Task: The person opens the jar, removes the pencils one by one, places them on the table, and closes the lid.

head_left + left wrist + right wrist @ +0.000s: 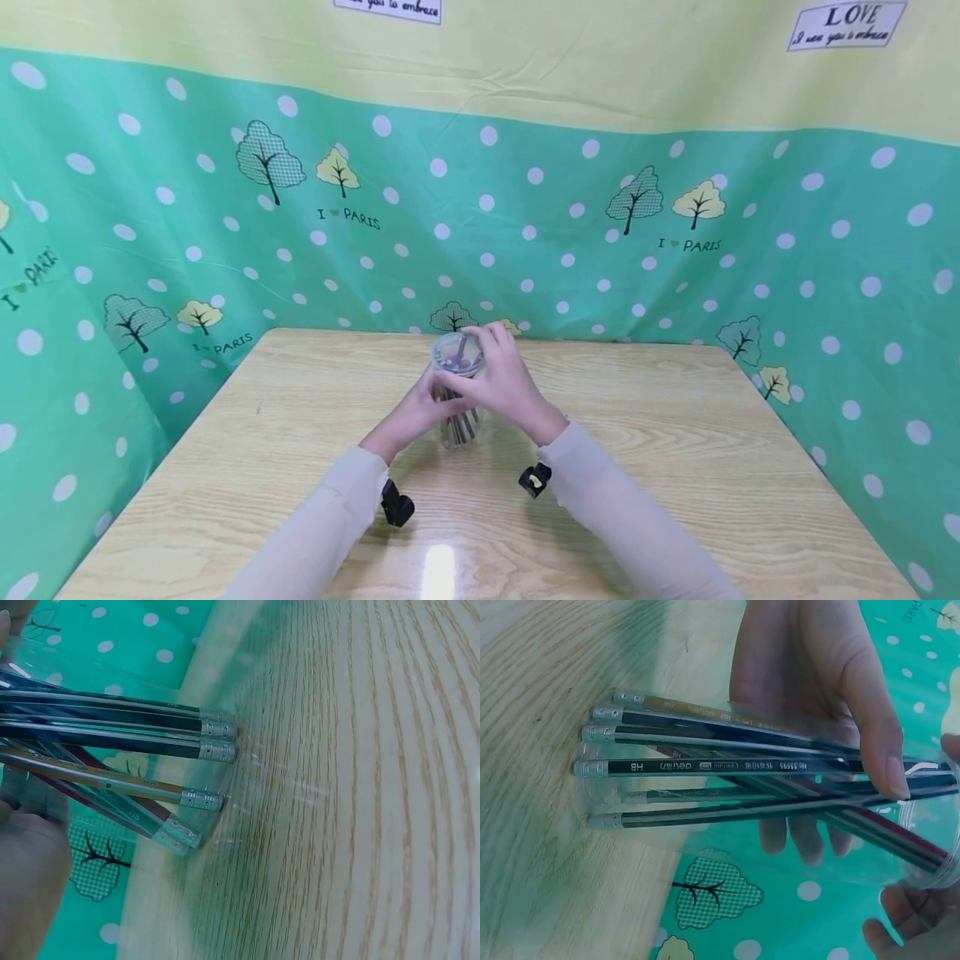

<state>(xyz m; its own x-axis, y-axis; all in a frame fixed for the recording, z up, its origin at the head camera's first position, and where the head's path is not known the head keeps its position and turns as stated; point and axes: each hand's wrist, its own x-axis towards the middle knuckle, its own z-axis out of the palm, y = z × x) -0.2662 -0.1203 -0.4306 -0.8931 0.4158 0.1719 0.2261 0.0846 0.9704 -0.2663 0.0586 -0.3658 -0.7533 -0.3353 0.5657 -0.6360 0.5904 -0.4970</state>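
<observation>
Cropped sleeves (318, 521); left hand (412, 412) grips clear jar (742, 836), right hand (510, 379) holds its rim (442, 367) (pencils (727, 766) inside, tips unclear).

Pale wood-grain tabletop (675, 433), glossy, marked by a bright reflection (438, 573) towards the near side, a clear jar (457, 427) filled with pencils (705, 766) held upright around the middle, seemingly rested on the surface
</observation>
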